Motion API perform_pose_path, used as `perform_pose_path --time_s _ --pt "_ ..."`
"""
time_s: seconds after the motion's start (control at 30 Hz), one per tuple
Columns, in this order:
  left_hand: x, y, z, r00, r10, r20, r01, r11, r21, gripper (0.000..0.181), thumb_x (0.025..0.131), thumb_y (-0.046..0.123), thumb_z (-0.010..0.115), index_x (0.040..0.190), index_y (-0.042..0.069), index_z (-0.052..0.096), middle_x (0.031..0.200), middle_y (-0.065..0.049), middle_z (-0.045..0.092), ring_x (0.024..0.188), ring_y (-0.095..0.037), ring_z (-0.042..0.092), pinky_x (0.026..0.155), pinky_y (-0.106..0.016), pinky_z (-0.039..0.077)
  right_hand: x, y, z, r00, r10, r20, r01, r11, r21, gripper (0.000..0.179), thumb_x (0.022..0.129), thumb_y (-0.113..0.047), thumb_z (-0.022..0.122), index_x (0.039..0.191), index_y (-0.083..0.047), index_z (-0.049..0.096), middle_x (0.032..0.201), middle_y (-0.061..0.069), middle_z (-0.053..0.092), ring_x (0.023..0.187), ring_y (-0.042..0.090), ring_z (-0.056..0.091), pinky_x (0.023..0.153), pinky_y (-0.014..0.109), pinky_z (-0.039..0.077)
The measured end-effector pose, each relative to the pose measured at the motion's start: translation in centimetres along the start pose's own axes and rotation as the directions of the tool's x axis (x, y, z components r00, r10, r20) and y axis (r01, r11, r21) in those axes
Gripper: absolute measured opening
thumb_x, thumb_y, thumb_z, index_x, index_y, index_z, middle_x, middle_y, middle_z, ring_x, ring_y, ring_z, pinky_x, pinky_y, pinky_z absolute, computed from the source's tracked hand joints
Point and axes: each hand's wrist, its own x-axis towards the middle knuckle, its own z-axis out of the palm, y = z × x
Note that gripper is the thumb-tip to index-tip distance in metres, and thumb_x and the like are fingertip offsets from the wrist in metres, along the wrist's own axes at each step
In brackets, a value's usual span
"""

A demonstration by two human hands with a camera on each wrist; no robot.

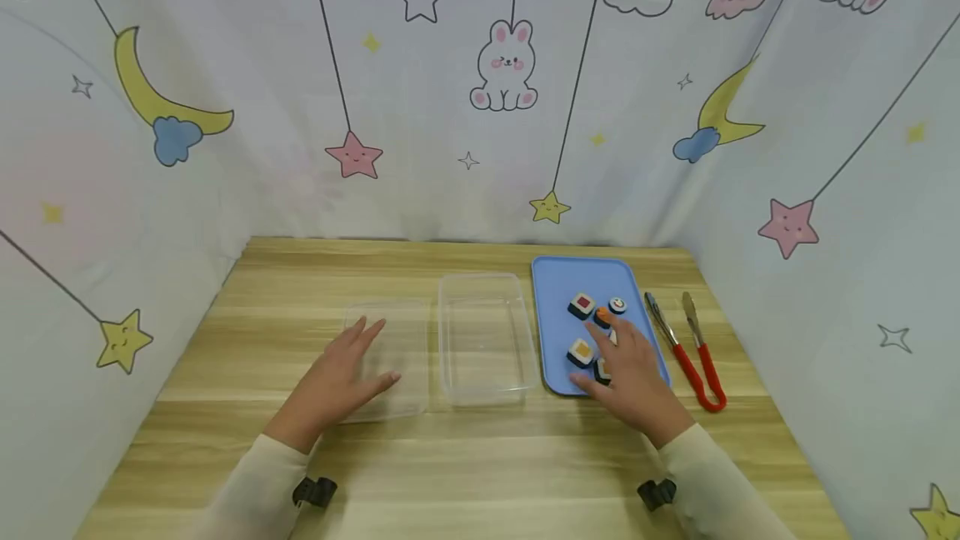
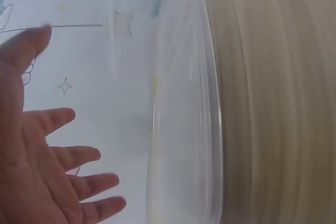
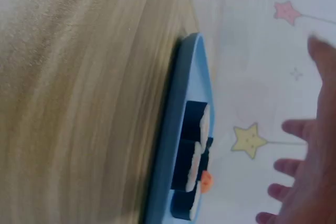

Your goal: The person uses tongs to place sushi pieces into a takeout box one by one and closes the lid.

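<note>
My left hand (image 1: 337, 382) hovers with spread fingers over a flat clear plastic lid (image 1: 408, 357). In the left wrist view the same hand (image 2: 42, 171) is apart from the clear plastic (image 2: 184, 129) and holds nothing. Over the near right part of a blue tray (image 1: 553, 298), my right hand (image 1: 633, 377) has its fingers spread. Several toy-like sushi rolls lie on the tray, among them one with a red centre (image 1: 581, 305) and one with a yellow-orange centre (image 1: 581, 352). The right wrist view shows the right hand (image 3: 310, 166) apart from the dark-sided rolls (image 3: 194, 121); it partly hides some in the head view.
Between lid and tray stands a clear rectangular container (image 1: 480, 277). Tongs with red handles (image 1: 708, 377) lie spread to the right of the tray. The wooden table (image 1: 465, 473) is bordered by a printed curtain (image 1: 420, 107) at the back and sides.
</note>
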Motion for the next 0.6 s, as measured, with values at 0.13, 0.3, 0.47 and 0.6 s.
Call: perform_pose_path --time_s 0.13,0.3,0.47,0.6 --pt "1.2 1.1 2.0 0.999 -0.03 -0.028 0.021 0.962 -0.271 0.07 0.099 0.045 0.069 0.156 0.011 0.047 0.158 -0.018 0.045 0.144 -0.043 0.043 0.111 -0.065 0.04 -0.3 0.8 0.1 0.982 0.097 -0.162 -0.09 0.995 0.048 0.065 0.096 -0.037 0.074 0.145 0.0 0.055 0.144 0.029 0.047 0.13 0.052 0.042 0.104 0.07 0.037" --pt "2.5 3.0 4.3 0.995 -0.088 -0.04 0.062 0.896 -0.44 0.056 0.099 0.029 0.073 0.149 0.011 0.057 0.151 -0.014 0.055 0.134 -0.036 0.056 0.103 -0.055 0.052 -1.4 3.4 -0.4 0.921 0.278 -0.274 -0.265 0.961 0.084 0.054 0.094 -0.029 0.076 0.134 0.005 0.061 0.124 0.03 0.053 0.114 0.051 0.045 0.091 0.064 0.042" --pt "3.1 4.4 5.9 0.991 -0.122 -0.06 0.071 0.842 -0.535 0.056 0.097 0.025 0.075 0.148 0.009 0.058 0.151 -0.015 0.054 0.131 -0.036 0.059 0.101 -0.051 0.054 -2.7 7.5 -1.0 0.85 0.451 -0.274 -0.437 0.892 0.114 0.062 0.097 -0.034 0.072 0.141 0.007 0.054 0.133 0.037 0.046 0.12 0.057 0.038 0.09 0.069 0.037" --pt "3.1 5.0 7.0 0.99 -0.125 -0.059 0.064 0.795 -0.603 0.059 0.096 0.022 0.077 0.149 0.009 0.056 0.152 -0.017 0.052 0.131 -0.038 0.059 0.102 -0.05 0.054 -3.9 10.6 -0.8 0.798 0.559 -0.227 -0.556 0.827 0.08 0.073 0.097 -0.038 0.07 0.145 0.011 0.047 0.136 0.042 0.042 0.119 0.061 0.037 0.088 0.071 0.038"
